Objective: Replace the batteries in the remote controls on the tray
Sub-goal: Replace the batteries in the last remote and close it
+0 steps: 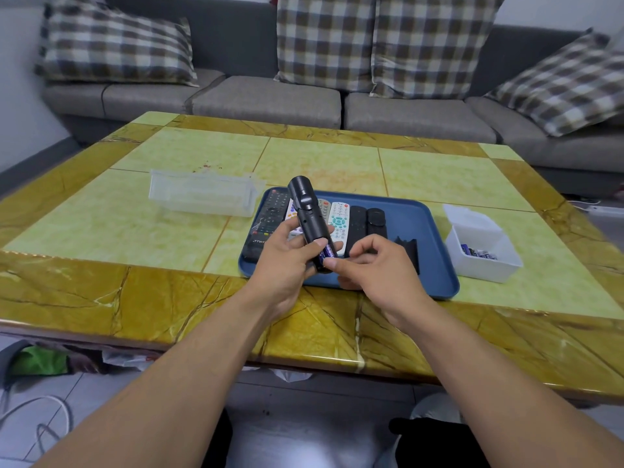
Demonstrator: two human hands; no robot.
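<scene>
Head view shows a black remote [309, 217] held up in the middle of the frame, above the blue tray [435, 282]. Its back faces up and the cover looks off. A blue battery [327, 254] sits at its near end. The left hand [287, 268] grips the remote, thumb near the battery. The right hand [371, 265] pinches at the battery end with curled fingers — I cannot tell if the battery is fully in.

It could pop out and roll off the table if the push is crooked. It could also go in the wrong way round, and then the remote would not work.

A dark piece [408, 248], maybe the cover, lies on the tray just right of the hands. More remotes [339, 219] lie behind. A small white box [479, 261] with batteries sits at the right, a clear bin [202, 194] at the upper left.
</scene>
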